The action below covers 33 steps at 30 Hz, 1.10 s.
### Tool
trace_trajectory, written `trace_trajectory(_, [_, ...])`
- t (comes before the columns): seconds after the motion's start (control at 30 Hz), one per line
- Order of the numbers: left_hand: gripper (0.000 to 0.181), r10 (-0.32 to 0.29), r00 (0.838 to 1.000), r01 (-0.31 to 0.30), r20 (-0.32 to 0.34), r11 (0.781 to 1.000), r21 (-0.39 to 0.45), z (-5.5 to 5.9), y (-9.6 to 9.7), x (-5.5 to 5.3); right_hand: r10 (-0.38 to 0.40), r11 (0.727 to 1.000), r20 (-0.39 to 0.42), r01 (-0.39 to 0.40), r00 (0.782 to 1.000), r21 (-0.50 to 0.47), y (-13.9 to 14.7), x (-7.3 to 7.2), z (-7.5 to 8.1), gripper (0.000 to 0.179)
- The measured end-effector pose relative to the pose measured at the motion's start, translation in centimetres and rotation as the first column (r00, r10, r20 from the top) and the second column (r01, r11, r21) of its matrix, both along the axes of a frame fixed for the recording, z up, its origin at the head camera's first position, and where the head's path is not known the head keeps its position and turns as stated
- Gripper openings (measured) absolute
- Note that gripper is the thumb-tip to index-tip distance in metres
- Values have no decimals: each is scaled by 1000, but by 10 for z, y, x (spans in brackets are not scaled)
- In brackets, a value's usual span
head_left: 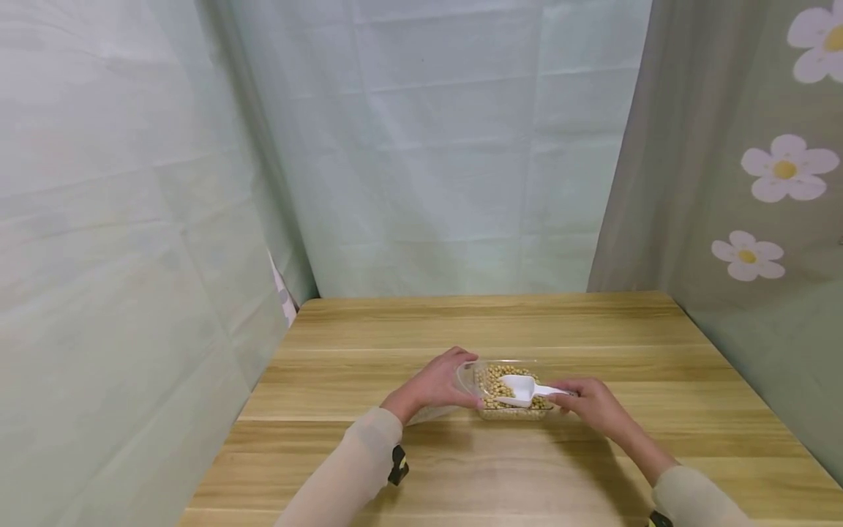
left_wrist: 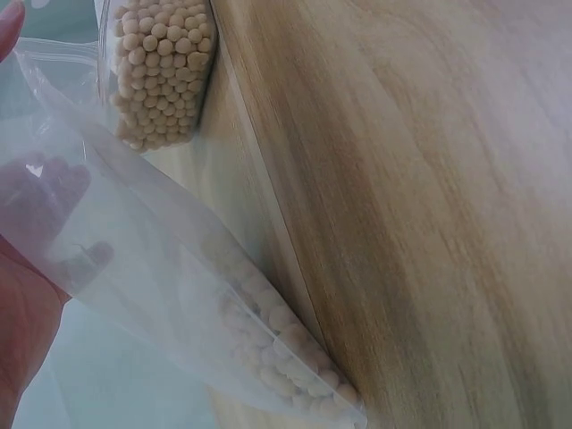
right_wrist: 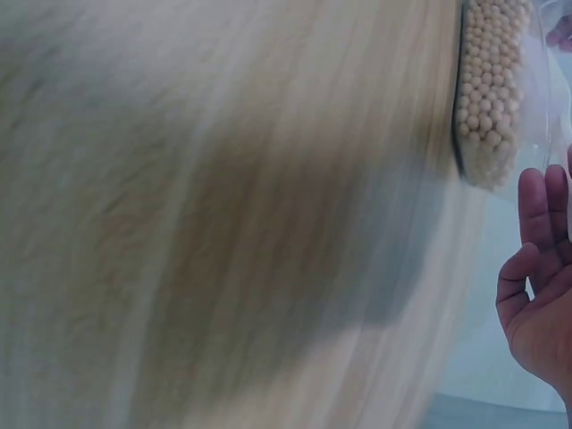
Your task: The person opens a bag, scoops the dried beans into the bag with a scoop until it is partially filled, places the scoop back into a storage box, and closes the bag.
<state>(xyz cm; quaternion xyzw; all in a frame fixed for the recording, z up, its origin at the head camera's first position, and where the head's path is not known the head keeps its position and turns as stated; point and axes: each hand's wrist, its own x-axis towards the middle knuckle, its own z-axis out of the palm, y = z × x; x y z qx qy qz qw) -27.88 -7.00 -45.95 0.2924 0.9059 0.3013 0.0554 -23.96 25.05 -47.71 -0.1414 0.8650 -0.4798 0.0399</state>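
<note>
A clear rectangular container (head_left: 515, 416) full of round, pale yellow soybeans (head_left: 495, 375) stands on the table. Just left of it, my left hand (head_left: 435, 384) holds a clear zip bag (left_wrist: 152, 259) by its mouth, which gapes right at the container's left rim. More soybeans (left_wrist: 290, 362) lie in the bottom of the bag. My right hand (head_left: 591, 404) grips the handle of a white scoop (head_left: 522, 389) from the right side. The scoop's bowl lies over the beans inside the container, its open end toward the bag.
The wooden table (head_left: 369, 322) runs beyond the container to a pale curtain (head_left: 448, 161) at the back. A grey curtain with white flowers (head_left: 784, 170) hangs on the right, and pale cloth (head_left: 132, 256) on the left.
</note>
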Motion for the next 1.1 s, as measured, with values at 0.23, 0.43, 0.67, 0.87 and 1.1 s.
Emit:
trace_trajectory(0.23, [94,-8,1000,8,-9,1000,-2,-2,-1,0,-59,998,71,61,996,-26,10,6,0,37])
trace_trajectory(0.43, [95,-12,1000,12,-16,1000,-10,-1,-2,0,-100,995,73,101,992,-5,13,10,6,38])
trace_trajectory(0.67, [94,-9,1000,9,-12,1000,-8,1,-1,-1,-94,996,59,93,994,13,11,11,21,40])
trace_trajectory(0.87, [94,-8,1000,8,-7,1000,-7,2,-1,-2,-24,1000,45,25,999,-5,-8,7,34,33])
trace_trajectory(1.1, [95,-7,1000,7,-5,1000,8,-1,0,-2,30,997,-38,-27,999,75,-42,2,47,32])
